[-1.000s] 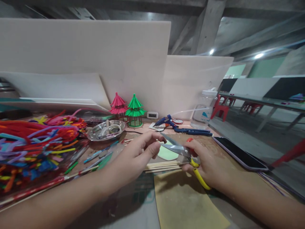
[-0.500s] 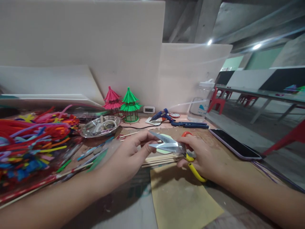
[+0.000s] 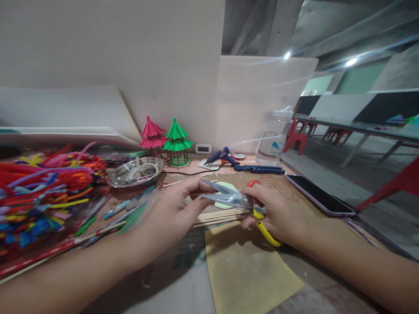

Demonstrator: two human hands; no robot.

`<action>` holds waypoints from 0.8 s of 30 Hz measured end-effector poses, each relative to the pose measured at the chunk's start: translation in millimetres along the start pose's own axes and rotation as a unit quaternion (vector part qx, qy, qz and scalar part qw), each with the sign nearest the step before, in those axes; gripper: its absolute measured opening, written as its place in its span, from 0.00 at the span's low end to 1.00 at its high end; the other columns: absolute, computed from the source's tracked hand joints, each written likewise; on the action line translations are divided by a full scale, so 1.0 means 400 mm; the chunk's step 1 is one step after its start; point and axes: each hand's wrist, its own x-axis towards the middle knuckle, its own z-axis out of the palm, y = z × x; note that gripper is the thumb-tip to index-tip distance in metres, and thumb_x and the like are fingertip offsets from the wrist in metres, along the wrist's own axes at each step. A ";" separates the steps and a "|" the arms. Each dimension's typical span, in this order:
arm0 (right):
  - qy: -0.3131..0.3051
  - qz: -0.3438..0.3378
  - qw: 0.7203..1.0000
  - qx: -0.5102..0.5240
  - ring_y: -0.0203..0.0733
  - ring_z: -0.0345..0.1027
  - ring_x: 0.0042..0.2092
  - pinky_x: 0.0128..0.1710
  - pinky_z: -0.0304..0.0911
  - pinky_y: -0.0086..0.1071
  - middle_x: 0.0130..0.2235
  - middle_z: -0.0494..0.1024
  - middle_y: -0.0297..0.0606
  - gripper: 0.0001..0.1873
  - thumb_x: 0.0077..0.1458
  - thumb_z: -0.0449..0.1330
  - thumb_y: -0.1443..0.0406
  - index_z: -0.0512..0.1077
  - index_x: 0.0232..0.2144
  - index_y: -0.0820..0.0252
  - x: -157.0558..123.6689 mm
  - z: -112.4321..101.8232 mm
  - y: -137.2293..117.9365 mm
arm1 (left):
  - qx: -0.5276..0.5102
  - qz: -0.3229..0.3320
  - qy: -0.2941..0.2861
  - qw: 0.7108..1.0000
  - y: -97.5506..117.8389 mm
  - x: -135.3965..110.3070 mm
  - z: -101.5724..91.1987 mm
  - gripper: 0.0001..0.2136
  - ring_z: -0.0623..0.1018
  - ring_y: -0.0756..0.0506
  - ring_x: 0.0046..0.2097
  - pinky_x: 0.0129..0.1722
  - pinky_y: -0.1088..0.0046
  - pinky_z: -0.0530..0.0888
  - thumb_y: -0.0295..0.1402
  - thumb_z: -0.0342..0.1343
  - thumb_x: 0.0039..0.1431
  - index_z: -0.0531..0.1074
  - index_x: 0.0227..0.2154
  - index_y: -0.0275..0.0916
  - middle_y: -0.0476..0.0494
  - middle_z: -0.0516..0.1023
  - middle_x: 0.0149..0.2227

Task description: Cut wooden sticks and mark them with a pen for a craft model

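Observation:
My right hand [image 3: 281, 213] grips scissors [image 3: 235, 199] with yellow and orange handles, their blades parted and pointing left. My left hand [image 3: 178, 211] is closed in a pinch just at the blade tips, holding something too small to make out. Beneath the blades lie several thin wooden sticks [image 3: 218, 216] and a pale green disc [image 3: 227, 192]. A tan sheet of sandpaper [image 3: 248, 270] lies on the table in front of both hands.
A heap of coloured pipe cleaners [image 3: 39, 192] fills the left. A metal dish [image 3: 135, 171], pink [image 3: 151, 136] and green [image 3: 176, 140] model pavilions, a blue glue gun [image 3: 225, 157], a plastic jar [image 3: 274, 137] and a phone [image 3: 319, 195] surround the work spot. White boards stand behind.
The scissor blades have swung from closed and tilted to parted and nearly level. Both hands shifted slightly left and down in view as the camera moved.

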 end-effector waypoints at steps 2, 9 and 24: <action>-0.003 -0.004 1.000 0.000 0.40 0.71 0.31 0.29 0.63 0.31 0.33 0.78 0.38 0.22 0.53 0.69 0.52 0.74 0.45 0.60 -0.001 0.000 0.001 | -0.004 -0.004 -0.001 1.000 0.001 -0.002 0.001 0.05 0.78 0.48 0.37 0.38 0.73 0.73 0.33 0.56 0.62 0.76 0.36 0.39 0.48 0.81 0.35; -0.012 -0.027 0.999 0.016 0.41 0.69 0.30 0.27 0.61 0.31 0.29 0.76 0.36 0.20 0.56 0.66 0.52 0.75 0.44 0.61 -0.006 0.002 0.010 | -0.032 -0.017 -0.012 0.999 -0.004 -0.001 0.006 0.05 0.78 0.46 0.39 0.40 0.71 0.73 0.33 0.56 0.62 0.76 0.36 0.39 0.48 0.81 0.36; 0.048 0.128 0.988 0.077 0.40 0.68 0.28 0.27 0.62 0.31 0.29 0.75 0.32 0.17 0.53 0.63 0.59 0.72 0.46 0.56 -0.004 0.036 0.033 | -0.075 -0.018 -0.006 0.997 -0.006 0.006 -0.007 0.15 0.75 0.49 0.38 0.38 0.75 0.71 0.45 0.52 0.68 0.77 0.36 0.41 0.49 0.78 0.35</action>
